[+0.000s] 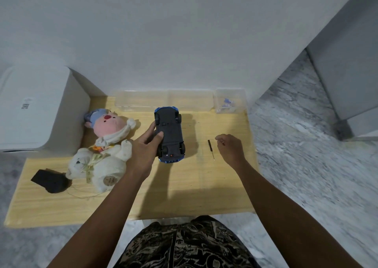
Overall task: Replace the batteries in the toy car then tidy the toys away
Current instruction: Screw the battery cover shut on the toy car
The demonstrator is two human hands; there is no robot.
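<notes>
Wooden table — fingers clasp upturned toy car.

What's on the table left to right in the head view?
Black remote → white teddy bear → left hand gripping the upturned blue toy car → screwdriver → right hand, holding nothing. The pink plush toy overlaps the bear, so it is left out.

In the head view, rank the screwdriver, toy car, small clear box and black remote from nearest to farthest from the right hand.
From the right hand:
1. Screwdriver, just to its left on the table.
2. Toy car, further left, upside down, held by the left hand.
3. Small clear box, at the table's back edge; close to the car's rank.
4. Black remote, far left.
</notes>
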